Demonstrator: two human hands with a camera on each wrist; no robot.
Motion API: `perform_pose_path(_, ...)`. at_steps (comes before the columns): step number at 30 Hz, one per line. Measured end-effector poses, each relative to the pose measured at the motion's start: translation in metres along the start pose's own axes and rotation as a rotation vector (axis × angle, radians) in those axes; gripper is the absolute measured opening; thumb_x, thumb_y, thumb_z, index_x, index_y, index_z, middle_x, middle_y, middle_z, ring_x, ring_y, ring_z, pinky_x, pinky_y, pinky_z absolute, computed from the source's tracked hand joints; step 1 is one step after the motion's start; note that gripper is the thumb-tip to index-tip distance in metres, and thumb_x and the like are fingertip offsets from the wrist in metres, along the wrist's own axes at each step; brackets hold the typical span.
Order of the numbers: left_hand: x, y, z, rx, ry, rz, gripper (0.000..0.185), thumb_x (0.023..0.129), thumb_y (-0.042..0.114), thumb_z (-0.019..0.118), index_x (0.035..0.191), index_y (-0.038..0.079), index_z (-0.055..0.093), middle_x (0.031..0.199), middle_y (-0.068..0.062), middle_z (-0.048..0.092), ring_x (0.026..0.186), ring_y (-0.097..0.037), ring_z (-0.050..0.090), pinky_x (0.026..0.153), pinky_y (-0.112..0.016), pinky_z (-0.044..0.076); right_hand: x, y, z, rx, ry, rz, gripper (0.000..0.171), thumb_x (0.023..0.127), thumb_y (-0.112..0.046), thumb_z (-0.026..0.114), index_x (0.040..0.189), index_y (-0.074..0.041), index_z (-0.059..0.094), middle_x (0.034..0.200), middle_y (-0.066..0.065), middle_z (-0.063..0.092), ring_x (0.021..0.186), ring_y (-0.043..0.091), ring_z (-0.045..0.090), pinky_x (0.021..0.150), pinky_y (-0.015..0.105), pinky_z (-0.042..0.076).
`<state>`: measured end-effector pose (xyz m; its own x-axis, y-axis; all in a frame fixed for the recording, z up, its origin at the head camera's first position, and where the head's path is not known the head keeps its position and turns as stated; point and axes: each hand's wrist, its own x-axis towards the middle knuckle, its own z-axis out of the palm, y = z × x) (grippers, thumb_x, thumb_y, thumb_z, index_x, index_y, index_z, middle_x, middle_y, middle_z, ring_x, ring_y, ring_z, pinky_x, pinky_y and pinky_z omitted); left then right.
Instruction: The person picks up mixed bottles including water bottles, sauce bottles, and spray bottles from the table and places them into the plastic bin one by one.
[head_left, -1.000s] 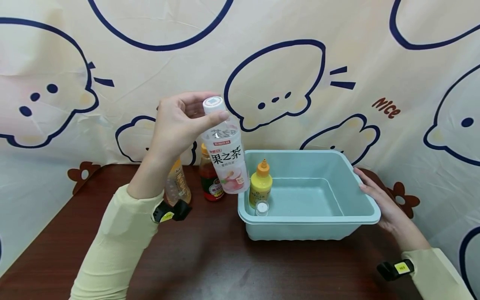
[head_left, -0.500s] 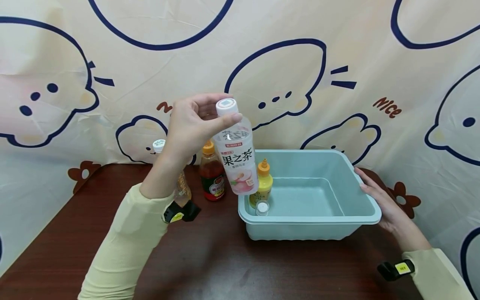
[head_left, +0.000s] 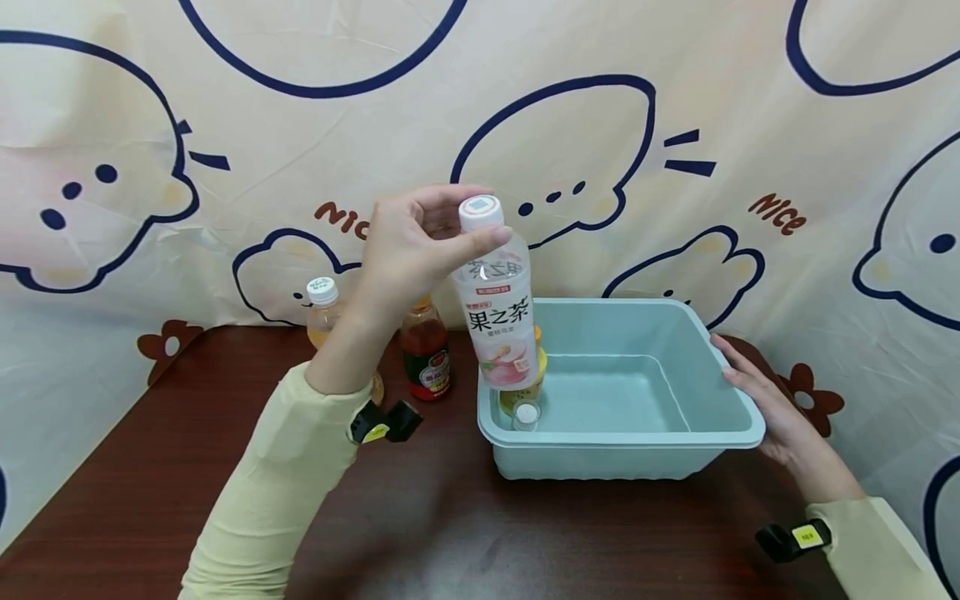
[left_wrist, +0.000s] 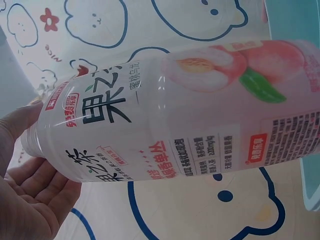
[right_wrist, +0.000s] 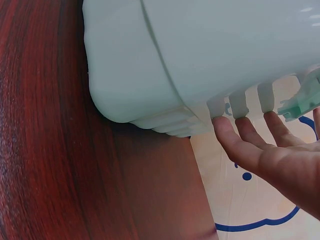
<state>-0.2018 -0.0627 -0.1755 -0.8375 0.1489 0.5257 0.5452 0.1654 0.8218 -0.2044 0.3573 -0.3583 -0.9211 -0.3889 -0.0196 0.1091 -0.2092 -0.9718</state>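
Note:
My left hand (head_left: 420,242) grips a peach tea bottle (head_left: 498,321) by its white-capped neck and holds it upright in the air over the left end of a light blue plastic tub (head_left: 720,392). In the left wrist view the bottle (left_wrist: 200,115) fills the frame, with my fingers (left_wrist: 30,190) round its neck. Inside the tub stand a yellow squeeze bottle (head_left: 537,385), mostly hidden behind the tea bottle, and a small white-capped bottle (head_left: 526,415). My right hand (head_left: 757,392) rests with straight fingers (right_wrist: 250,145) against the tub's right wall (right_wrist: 200,60).
On the dark wooden table (head_left: 450,533), left of the tub, stand a red-brown sauce bottle (head_left: 425,354) and a white-capped amber bottle (head_left: 324,310). A cartoon-print cloth (head_left: 600,125) hangs behind. Black bands sit on both wrists.
My left hand has carried the tea bottle to the right, from beside the tub's left wall to above its left end. The amber bottle behind my arm has come into view. My right hand stays put.

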Motion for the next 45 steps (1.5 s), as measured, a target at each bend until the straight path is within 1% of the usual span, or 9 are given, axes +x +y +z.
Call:
perform_pose_path(6, 0.003, 0.001, 0.009, -0.018, -0.016, 0.003, 0.037, 0.076, 0.013, 0.074, 0.110, 0.002, 0.064, 0.100, -0.009, 0.066, 0.084, -0.018, 0.063, 0.078, -0.029, 0.051, 0.000, -0.001, -0.001, 0.029, -0.028, -0.010, 0.052, 0.100, -0.017, 0.030, 0.146, -0.034, 0.011, 0.121, -0.015, 0.053, 0.101, 0.016, 0.060, 0.073, 0.045, 0.051)
perform_pose_path(10, 0.006, 0.001, 0.014, -0.030, -0.022, 0.024, 0.037, 0.075, 0.010, 0.074, 0.109, 0.001, 0.064, 0.098, -0.010, 0.066, 0.080, -0.018, 0.062, 0.074, -0.029, 0.052, 0.000, -0.001, -0.002, 0.031, -0.031, -0.014, 0.052, 0.100, -0.017, 0.029, 0.146, -0.035, 0.012, 0.121, -0.015, 0.053, 0.101, 0.017, 0.060, 0.073, 0.045, 0.051)
perform_pose_path(15, 0.007, 0.000, 0.019, -0.020, -0.022, 0.051, 0.036, 0.075, 0.010, 0.074, 0.108, 0.000, 0.064, 0.097, -0.010, 0.066, 0.079, -0.018, 0.062, 0.073, -0.028, 0.052, 0.001, -0.001, -0.002, 0.017, -0.023, -0.012, 0.054, 0.100, -0.017, 0.030, 0.146, -0.035, 0.009, 0.122, -0.016, 0.052, 0.101, 0.018, 0.061, 0.072, 0.045, 0.051)
perform_pose_path(20, 0.007, -0.001, 0.024, -0.025, -0.046, 0.067, 0.035, 0.075, 0.010, 0.074, 0.107, 0.000, 0.064, 0.098, -0.009, 0.066, 0.080, -0.017, 0.062, 0.075, -0.028, 0.052, 0.002, 0.000, -0.002, 0.020, -0.025, -0.013, 0.054, 0.100, -0.017, 0.030, 0.146, -0.035, 0.008, 0.122, -0.016, 0.052, 0.101, 0.017, 0.061, 0.073, 0.045, 0.051)
perform_pose_path(27, 0.005, 0.000, 0.033, -0.070, -0.073, 0.028, 0.038, 0.075, 0.011, 0.075, 0.109, 0.002, 0.063, 0.099, -0.007, 0.066, 0.082, -0.016, 0.062, 0.076, -0.028, 0.052, 0.001, -0.001, -0.002, 0.046, -0.045, -0.022, 0.053, 0.100, -0.016, 0.028, 0.146, -0.035, 0.010, 0.122, -0.015, 0.053, 0.101, 0.018, 0.061, 0.073, 0.044, 0.051)
perform_pose_path(32, 0.005, 0.000, 0.043, -0.074, -0.114, 0.018, 0.040, 0.075, 0.011, 0.075, 0.111, 0.001, 0.062, 0.102, -0.007, 0.065, 0.086, -0.015, 0.062, 0.076, -0.027, 0.051, 0.000, 0.000, -0.002, 0.056, -0.045, -0.017, 0.053, 0.100, -0.016, 0.028, 0.146, -0.036, 0.009, 0.122, -0.016, 0.053, 0.102, 0.019, 0.061, 0.074, 0.044, 0.051)
perform_pose_path(38, 0.004, 0.000, 0.051, -0.049, -0.160, -0.006, 0.040, 0.074, 0.015, 0.076, 0.111, 0.004, 0.063, 0.104, -0.004, 0.065, 0.091, -0.011, 0.062, 0.079, -0.025, 0.050, 0.000, -0.001, -0.001, 0.066, -0.054, -0.019, 0.053, 0.100, -0.016, 0.027, 0.145, -0.036, 0.010, 0.123, -0.015, 0.053, 0.102, 0.019, 0.061, 0.075, 0.044, 0.051)
perform_pose_path(42, 0.003, -0.002, 0.056, -0.017, -0.180, -0.028, 0.040, 0.074, 0.018, 0.076, 0.110, 0.007, 0.063, 0.103, -0.002, 0.065, 0.090, -0.009, 0.062, 0.078, -0.024, 0.050, 0.000, 0.000, -0.002, 0.066, -0.060, -0.019, 0.053, 0.100, -0.016, 0.027, 0.146, -0.036, 0.009, 0.123, -0.015, 0.053, 0.103, 0.019, 0.060, 0.075, 0.044, 0.051)
perform_pose_path(45, 0.003, -0.003, 0.061, -0.018, -0.201, -0.039, 0.040, 0.073, 0.018, 0.077, 0.109, 0.006, 0.063, 0.103, -0.002, 0.064, 0.090, -0.009, 0.062, 0.078, -0.023, 0.050, -0.001, 0.001, -0.003, 0.065, -0.076, -0.031, 0.052, 0.100, -0.015, 0.026, 0.145, -0.036, 0.011, 0.124, -0.014, 0.052, 0.103, 0.019, 0.060, 0.075, 0.043, 0.051)
